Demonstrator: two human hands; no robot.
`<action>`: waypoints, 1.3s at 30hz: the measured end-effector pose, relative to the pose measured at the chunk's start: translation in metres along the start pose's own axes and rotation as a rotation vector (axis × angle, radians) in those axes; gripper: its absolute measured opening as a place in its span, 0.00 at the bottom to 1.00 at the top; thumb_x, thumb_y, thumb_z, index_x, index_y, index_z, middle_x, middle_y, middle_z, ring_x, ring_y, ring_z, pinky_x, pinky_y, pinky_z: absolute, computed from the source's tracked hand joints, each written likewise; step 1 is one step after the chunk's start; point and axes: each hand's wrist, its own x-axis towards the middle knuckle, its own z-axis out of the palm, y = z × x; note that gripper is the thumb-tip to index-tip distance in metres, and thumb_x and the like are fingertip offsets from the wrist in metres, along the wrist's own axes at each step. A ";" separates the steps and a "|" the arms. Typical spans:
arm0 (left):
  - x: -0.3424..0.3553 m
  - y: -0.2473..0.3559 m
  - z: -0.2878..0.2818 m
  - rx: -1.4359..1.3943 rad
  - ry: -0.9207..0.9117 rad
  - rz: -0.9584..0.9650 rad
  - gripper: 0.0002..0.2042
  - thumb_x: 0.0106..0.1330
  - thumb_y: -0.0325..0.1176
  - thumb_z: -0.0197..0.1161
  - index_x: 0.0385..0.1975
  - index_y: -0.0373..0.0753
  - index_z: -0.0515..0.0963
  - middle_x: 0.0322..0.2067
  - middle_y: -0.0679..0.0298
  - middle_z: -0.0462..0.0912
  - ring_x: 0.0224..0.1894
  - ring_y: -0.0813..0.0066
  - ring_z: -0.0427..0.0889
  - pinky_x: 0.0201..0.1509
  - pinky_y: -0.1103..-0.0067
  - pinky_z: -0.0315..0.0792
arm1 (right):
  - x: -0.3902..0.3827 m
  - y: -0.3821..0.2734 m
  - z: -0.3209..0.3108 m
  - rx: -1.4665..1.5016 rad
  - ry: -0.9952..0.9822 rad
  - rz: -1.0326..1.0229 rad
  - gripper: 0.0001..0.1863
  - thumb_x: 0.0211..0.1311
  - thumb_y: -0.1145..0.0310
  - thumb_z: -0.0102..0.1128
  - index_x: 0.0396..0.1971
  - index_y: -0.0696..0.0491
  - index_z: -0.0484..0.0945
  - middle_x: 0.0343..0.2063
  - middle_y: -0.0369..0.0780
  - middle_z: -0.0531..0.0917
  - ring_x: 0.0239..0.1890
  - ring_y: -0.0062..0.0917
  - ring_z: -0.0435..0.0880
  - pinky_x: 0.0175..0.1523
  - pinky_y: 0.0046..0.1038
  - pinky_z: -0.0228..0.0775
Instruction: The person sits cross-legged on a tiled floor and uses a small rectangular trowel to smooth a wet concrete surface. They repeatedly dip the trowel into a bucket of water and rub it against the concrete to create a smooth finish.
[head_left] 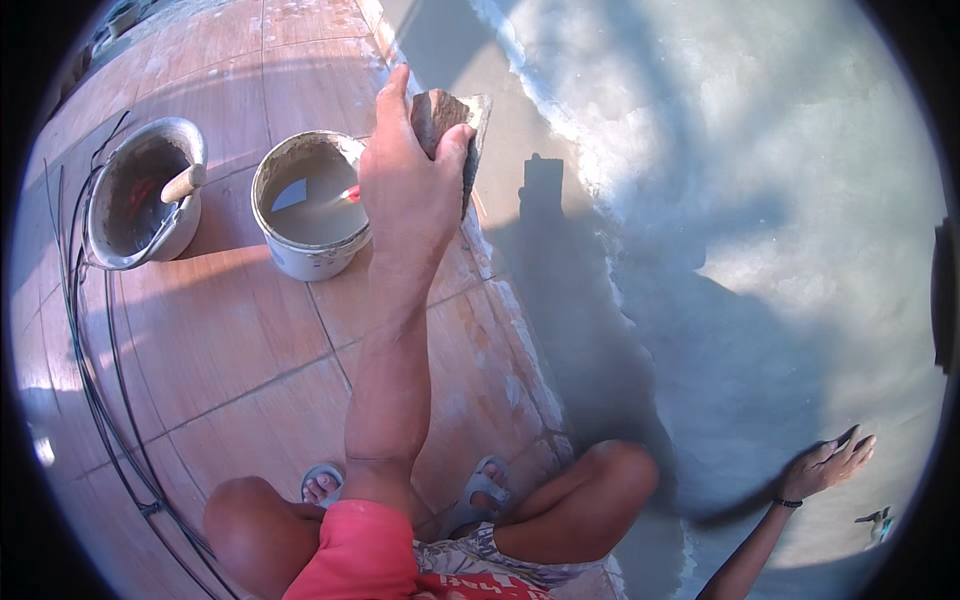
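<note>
My left hand point(408, 195) is wrapped round the wooden grip of a flat plastering float point(437, 115), its index finger stretched forward along the side. The float's thin plate point(482, 118) stands on edge at the line where the tiles meet the grey plastered wall point(740, 130). Whether the plate touches the plaster I cannot tell. Low on the right, my right hand point(825, 468), a dark bracelet at its wrist, lies against the wall with fingers spread and nothing in them. A darker, damp-looking band of plaster point(570, 290) runs along the wall's foot.
Beside my left forearm stands a white bucket point(310, 262) of grey water with a red-handled tool in it. Farther left, a wooden-handled tool point(183, 183) rests in a metal pot point(190, 228). Black cables point(90, 400) cross the tiles. A small fitting point(880, 522) juts from the wall.
</note>
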 end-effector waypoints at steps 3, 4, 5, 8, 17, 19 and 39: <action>0.032 0.033 -0.030 0.225 -0.113 0.126 0.29 0.61 0.29 0.66 0.64 0.35 0.67 0.43 0.48 0.84 0.41 0.61 0.87 0.47 0.71 0.80 | -0.005 0.006 -0.001 0.005 -0.001 0.019 0.24 0.76 0.58 0.40 0.63 0.52 0.72 0.68 0.48 0.66 0.71 0.47 0.61 0.72 0.48 0.50; 0.038 0.052 -0.028 0.262 -0.171 0.140 0.29 0.61 0.31 0.66 0.64 0.35 0.68 0.43 0.48 0.84 0.41 0.61 0.87 0.47 0.71 0.80 | -0.004 0.013 -0.003 -0.015 -0.004 0.022 0.23 0.76 0.58 0.41 0.63 0.52 0.73 0.67 0.46 0.68 0.70 0.46 0.62 0.72 0.47 0.51; 0.044 0.066 -0.022 0.298 -0.231 0.153 0.28 0.61 0.32 0.66 0.63 0.35 0.69 0.44 0.47 0.84 0.41 0.61 0.87 0.47 0.71 0.80 | -0.009 0.025 -0.004 -0.028 -0.011 0.028 0.23 0.76 0.58 0.41 0.63 0.52 0.73 0.67 0.46 0.68 0.70 0.46 0.62 0.72 0.47 0.51; 0.071 0.077 -0.013 0.603 -0.391 0.521 0.25 0.61 0.34 0.67 0.58 0.36 0.73 0.45 0.49 0.84 0.45 0.57 0.86 0.51 0.69 0.78 | -0.021 0.016 0.003 -0.003 -0.015 0.054 0.22 0.76 0.59 0.43 0.62 0.51 0.74 0.66 0.45 0.70 0.69 0.45 0.64 0.71 0.47 0.52; 0.054 0.059 -0.023 0.781 -0.935 0.862 0.17 0.62 0.30 0.67 0.50 0.38 0.76 0.40 0.57 0.86 0.45 0.59 0.85 0.47 0.67 0.80 | 0.014 -0.109 -0.013 0.457 -0.379 -0.186 0.25 0.68 0.70 0.47 0.65 0.51 0.69 0.70 0.47 0.64 0.75 0.49 0.52 0.74 0.58 0.33; 0.038 0.060 -0.058 0.744 -0.975 0.759 0.22 0.61 0.31 0.68 0.55 0.39 0.74 0.45 0.57 0.83 0.51 0.59 0.81 0.52 0.66 0.77 | 0.025 -0.187 0.006 0.601 -0.566 -0.420 0.29 0.63 0.69 0.53 0.65 0.45 0.68 0.72 0.45 0.61 0.75 0.46 0.52 0.75 0.57 0.34; -0.076 -0.111 -0.248 0.336 -0.733 -0.124 0.27 0.60 0.25 0.67 0.61 0.38 0.71 0.48 0.49 0.79 0.49 0.55 0.82 0.54 0.66 0.77 | 0.066 -0.336 0.102 0.298 -0.739 -1.156 0.35 0.70 0.50 0.47 0.72 0.49 0.57 0.75 0.37 0.52 0.78 0.32 0.43 0.78 0.46 0.33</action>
